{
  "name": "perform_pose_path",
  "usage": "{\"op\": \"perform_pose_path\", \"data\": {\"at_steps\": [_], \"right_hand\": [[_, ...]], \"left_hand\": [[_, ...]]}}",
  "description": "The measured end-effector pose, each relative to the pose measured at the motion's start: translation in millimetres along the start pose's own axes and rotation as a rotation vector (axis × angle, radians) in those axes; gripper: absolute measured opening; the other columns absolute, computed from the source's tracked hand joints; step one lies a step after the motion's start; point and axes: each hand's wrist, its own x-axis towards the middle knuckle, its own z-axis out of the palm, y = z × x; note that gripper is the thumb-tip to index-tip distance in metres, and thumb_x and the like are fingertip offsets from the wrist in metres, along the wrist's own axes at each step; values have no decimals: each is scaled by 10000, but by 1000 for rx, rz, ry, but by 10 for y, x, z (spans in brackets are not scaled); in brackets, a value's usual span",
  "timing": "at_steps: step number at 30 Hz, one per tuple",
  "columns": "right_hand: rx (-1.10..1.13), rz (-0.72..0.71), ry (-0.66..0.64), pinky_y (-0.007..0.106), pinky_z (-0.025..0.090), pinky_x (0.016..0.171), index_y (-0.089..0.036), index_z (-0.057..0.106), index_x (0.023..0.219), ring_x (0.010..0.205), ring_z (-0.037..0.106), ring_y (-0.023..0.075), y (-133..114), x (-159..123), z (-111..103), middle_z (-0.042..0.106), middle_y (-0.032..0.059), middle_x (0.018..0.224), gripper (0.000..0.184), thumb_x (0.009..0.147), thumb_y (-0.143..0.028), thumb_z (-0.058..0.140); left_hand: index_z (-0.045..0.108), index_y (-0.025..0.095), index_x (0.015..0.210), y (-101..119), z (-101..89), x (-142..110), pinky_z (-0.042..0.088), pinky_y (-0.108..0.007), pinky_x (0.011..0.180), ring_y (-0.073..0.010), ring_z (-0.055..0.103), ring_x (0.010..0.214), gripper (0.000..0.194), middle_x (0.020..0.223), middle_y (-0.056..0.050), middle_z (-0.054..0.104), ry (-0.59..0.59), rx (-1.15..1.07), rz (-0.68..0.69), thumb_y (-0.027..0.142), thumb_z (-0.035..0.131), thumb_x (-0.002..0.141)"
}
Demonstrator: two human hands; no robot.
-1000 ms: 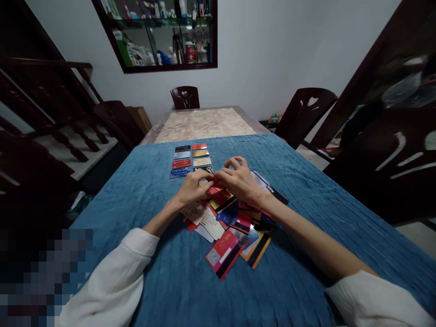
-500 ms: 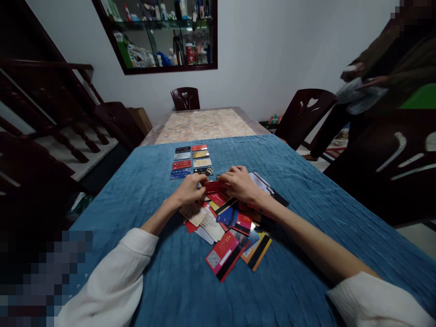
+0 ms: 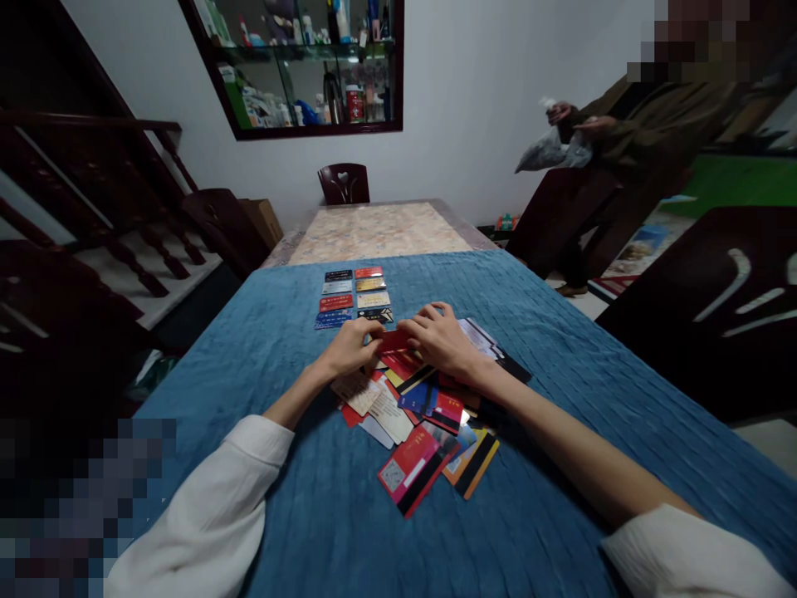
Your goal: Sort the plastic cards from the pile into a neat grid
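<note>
Between my hands a red card [image 3: 393, 340] is held up on edge. My left hand [image 3: 349, 345] pinches its left end, and my right hand [image 3: 439, 339] grips its right end, fingers curled over it. Beneath and in front of them spreads a loose pile of overlapping cards [image 3: 389, 413], some with black magnetic stripes. A pink-red card [image 3: 416, 467] and a yellow card [image 3: 476, 465] lie nearest me. Beyond my left hand, several cards are laid in two neat columns, with a blue card [image 3: 333, 320] and a black card [image 3: 375, 316] at the near end.
A blue cloth [image 3: 311, 515] covers the near part of the table; a patterned cover [image 3: 379, 228] shows beyond. Dark wooden chairs [image 3: 344, 183] stand around it. At the right, another person holds a plastic bag [image 3: 548, 154]. A shelf cabinet [image 3: 317, 129] is set in the wall.
My hands keep the red card in nearly the same place. The other person at the right has moved leftward with the plastic bag. The whole view has shifted slightly.
</note>
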Motion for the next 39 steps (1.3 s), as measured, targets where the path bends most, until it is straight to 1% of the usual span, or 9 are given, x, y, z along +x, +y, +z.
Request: {"op": "perform_pose_path", "data": {"at_steps": [3, 5, 9, 14, 20, 24, 30, 34, 39], "right_hand": [[-37, -12, 32, 454, 270, 985, -195, 576, 1285, 1037, 524, 268, -18, 6, -4, 702, 101, 1120, 370, 914, -203, 579], [-62, -15, 65, 453, 272, 983, -188, 558, 1308, 1055, 516, 272, -26, 6, 3, 677, 113, 1154, 378, 932, -216, 553], [-111, -17, 118, 444, 278, 966, -190, 553, 1305, 1049, 499, 274, -22, -6, 28, 656, 113, 1149, 358, 950, -215, 516], [-132, -14, 153, 423, 285, 951, -189, 567, 1280, 1041, 489, 265, -6, -21, 46, 644, 116, 1141, 330, 958, -225, 509], [-107, -38, 144, 424, 285, 943, -157, 569, 1275, 1044, 490, 271, -18, -19, 17, 661, 127, 1140, 342, 965, -291, 513], [-110, -36, 138, 433, 281, 953, -155, 575, 1268, 1044, 495, 273, -26, -19, -4, 676, 124, 1132, 331, 961, -261, 507], [-95, -36, 157, 430, 284, 951, -140, 571, 1270, 1028, 503, 270, -18, -20, 26, 684, 131, 1144, 348, 947, -257, 519], [-89, -18, 170, 430, 281, 956, -143, 589, 1243, 1033, 503, 269, -1, -21, 45, 689, 127, 1138, 322, 943, -228, 508], [-66, 3, 165, 435, 293, 949, -129, 587, 1265, 1046, 503, 279, 13, -22, 36, 686, 138, 1129, 357, 933, -248, 529]], "left_hand": [[737, 167, 883, 4, -47, 8, 511, -294, 803, -184, 662, 825, 174, 879, -37, 747, 48, -2, -22, 118, 604, 783], [733, 162, 882, 7, -75, 13, 513, -301, 810, -189, 665, 831, 165, 890, -41, 749, 71, -3, -42, 120, 608, 784], [727, 161, 897, 15, -97, 18, 513, -303, 806, -186, 666, 828, 176, 897, -39, 752, 93, -19, -48, 107, 598, 789], [714, 165, 878, 25, -91, 20, 513, -285, 772, -176, 664, 805, 173, 866, -25, 749, 107, -34, -36, 85, 595, 782], [711, 165, 893, 23, -83, 16, 521, -293, 791, -181, 675, 825, 175, 888, -32, 755, 104, -38, -27, 88, 597, 785], [707, 174, 909, 4, -57, 13, 532, -305, 806, -190, 683, 845, 178, 901, -34, 755, 108, -39, -24, 101, 597, 789], [667, 184, 1019, -18, -21, 10, 540, -326, 852, -188, 689, 865, 238, 974, -42, 743, 151, -71, -8, 115, 597, 802], [615, 194, 1026, -2, -15, -1, 534, -315, 850, -179, 686, 870, 241, 972, -26, 720, 179, -76, -6, 111, 584, 802], [589, 187, 1004, 10, -25, -15, 524, -317, 853, -180, 664, 892, 227, 950, -30, 690, 197, -43, 32, 89, 531, 808]]}}
